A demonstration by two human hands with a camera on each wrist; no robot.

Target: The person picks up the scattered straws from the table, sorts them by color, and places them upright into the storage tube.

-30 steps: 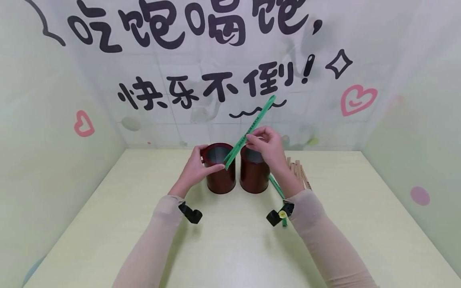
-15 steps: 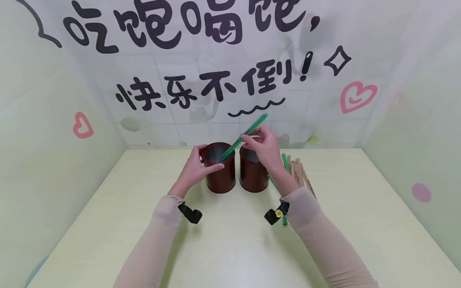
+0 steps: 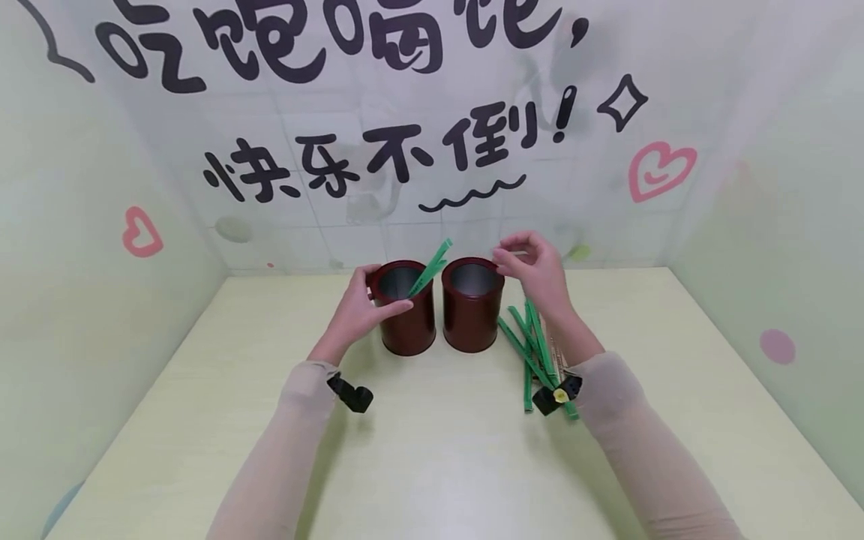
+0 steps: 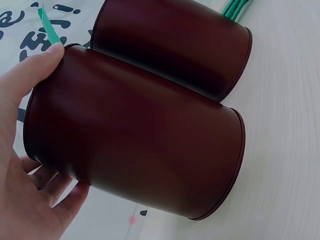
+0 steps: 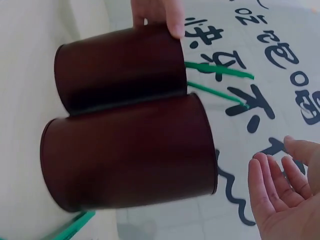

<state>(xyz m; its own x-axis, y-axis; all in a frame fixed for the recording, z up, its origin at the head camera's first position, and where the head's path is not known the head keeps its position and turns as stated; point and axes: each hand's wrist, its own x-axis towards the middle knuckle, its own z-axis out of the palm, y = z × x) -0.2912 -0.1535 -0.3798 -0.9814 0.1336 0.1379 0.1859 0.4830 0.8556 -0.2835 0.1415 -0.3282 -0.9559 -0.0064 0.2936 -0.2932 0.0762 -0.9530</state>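
Two dark red cylindrical canisters stand side by side on the table. My left hand point(image 3: 359, 309) grips the left canister point(image 3: 408, 330) at its rim, thumb across the front and fingers round the far left side. Two slim green printed packets point(image 3: 428, 274) lean out of that canister toward the right. In the left wrist view, the thumb presses near the rim of this canister point(image 4: 135, 135). My right hand point(image 3: 536, 274) hovers above and right of the right canister point(image 3: 472, 319), loosely curled and holding nothing. The right wrist view shows the same hand point(image 5: 285, 190) apart from both canisters.
Several more green packets point(image 3: 529, 345) lie in a loose, overlapping pile right of the canisters, partly under my right forearm. Brown sticks point(image 3: 557, 357) lie among them, mostly hidden by the forearm. A white wall point(image 3: 304, 247) with black lettering rises behind the pale table point(image 3: 432, 450).
The right hand has lowered a green packet into the left canister, released it and moved off to the right. The left hand keeps its hold on the canister.
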